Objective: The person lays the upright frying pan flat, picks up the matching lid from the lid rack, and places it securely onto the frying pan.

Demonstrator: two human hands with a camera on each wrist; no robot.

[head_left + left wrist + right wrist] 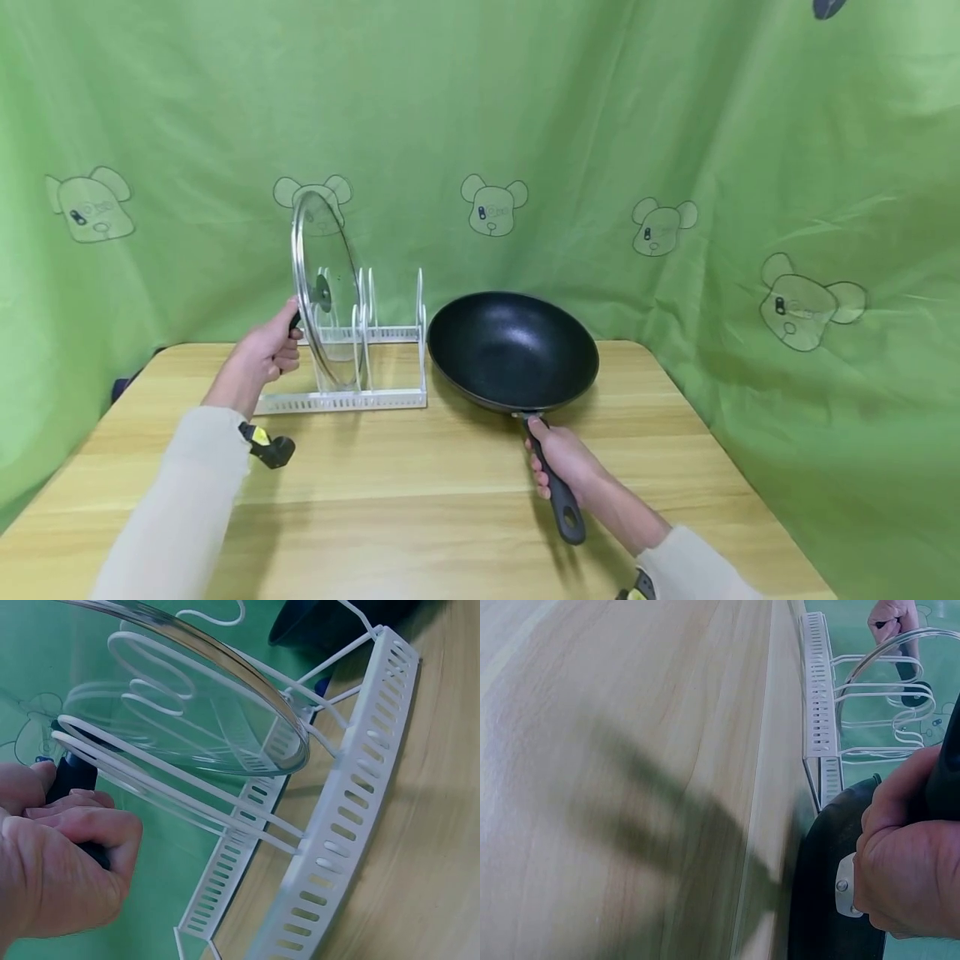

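A round glass lid (331,250) with a metal rim stands on edge among the wire dividers of a white rack (341,402). My left hand (264,354) grips the lid's black knob (73,777) from the left side. To the right of the rack is a black wok (513,350), tilted with its inside facing me. My right hand (566,460) holds the wok by its dark handle (564,510), thumb along the top near the metal joint. In the right wrist view the hand covers much of the handle.
The rack and wok are at the far part of a wooden table (420,517). A green curtain (570,100) with bear-head drawings hangs behind and at both sides. The wok's left rim comes close to the rack's right end.
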